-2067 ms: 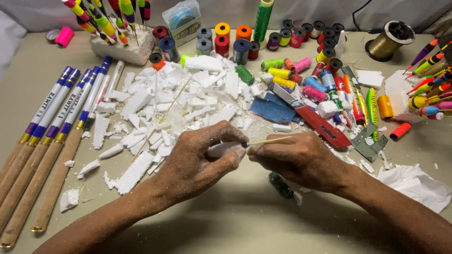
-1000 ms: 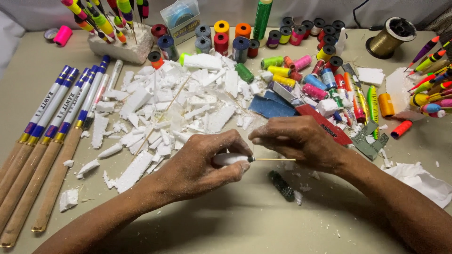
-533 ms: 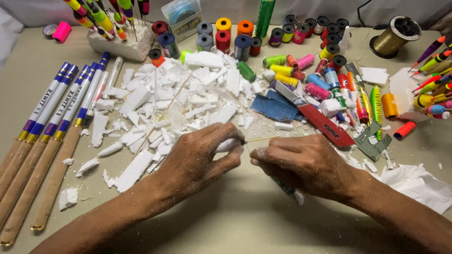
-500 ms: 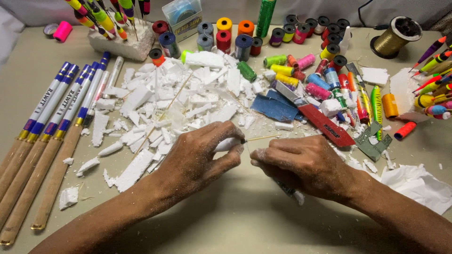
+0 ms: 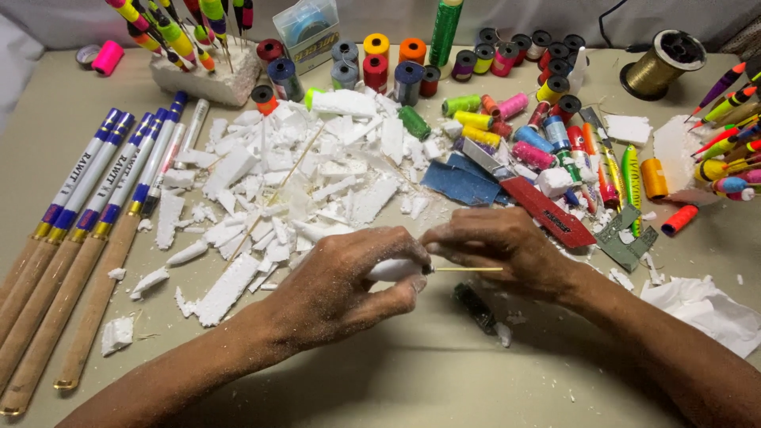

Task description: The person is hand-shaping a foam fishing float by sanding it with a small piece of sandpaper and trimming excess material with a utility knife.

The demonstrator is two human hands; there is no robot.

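My left hand [image 5: 345,281] grips a small white foam piece [image 5: 394,269] shaped like a float body, just above the table's middle. A thin wooden stick [image 5: 464,269] pokes out of the foam's right end. My right hand [image 5: 507,250] holds that stick, with its fingers curled over it. Both hands are dusted with white crumbs. A small dark tool [image 5: 476,305] lies on the table under my right wrist.
A heap of white foam scraps [image 5: 301,182] lies behind the hands. Several rod handles [image 5: 87,238] lie at left. Coloured thread spools [image 5: 412,67], a red knife [image 5: 547,210], blue sandpaper [image 5: 460,181], painted floats [image 5: 725,150] and crumpled white paper [image 5: 701,313] crowd the back and right.
The hands have shifted slightly while working the stick in the foam piece; my right hand has slid along the stick, whose bare length now shows between the hands.
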